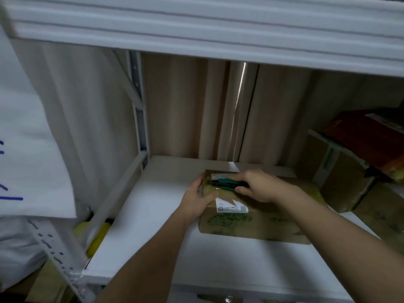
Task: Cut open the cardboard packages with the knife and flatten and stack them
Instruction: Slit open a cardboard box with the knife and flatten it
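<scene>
Two hands work on one cardboard box [251,217] that sits on a white shelf [153,215]. The right hand [255,186] is closed around a knife [227,183] with a green and black handle, fingers curled over the top of it and the thumb tucked under, so that only the front part of the handle and the dark tip show past the knuckles. The knife lies nearly flat across the top of the box, pointing to the left, its tip at the taped seam near the far left corner; whether the blade is in the tape cannot be told. The left hand [196,200] rests on the left end of the box with its fingers fairly straight and spread over the far corner and the thumb lying along the top near a torn white label [231,205]; it presses the box rather than wrapping it. The box is brown with faint green printing on its near side and lies toward the right middle of the shelf. More brown boxes [341,178] stand just to its right, with a dark orange parcel [369,136] on top of them. Beige curtains [179,110] hang behind the shelf, and another white shelf board [207,25] runs overhead. Something yellow [96,237] shows below the shelf's left edge.
</scene>
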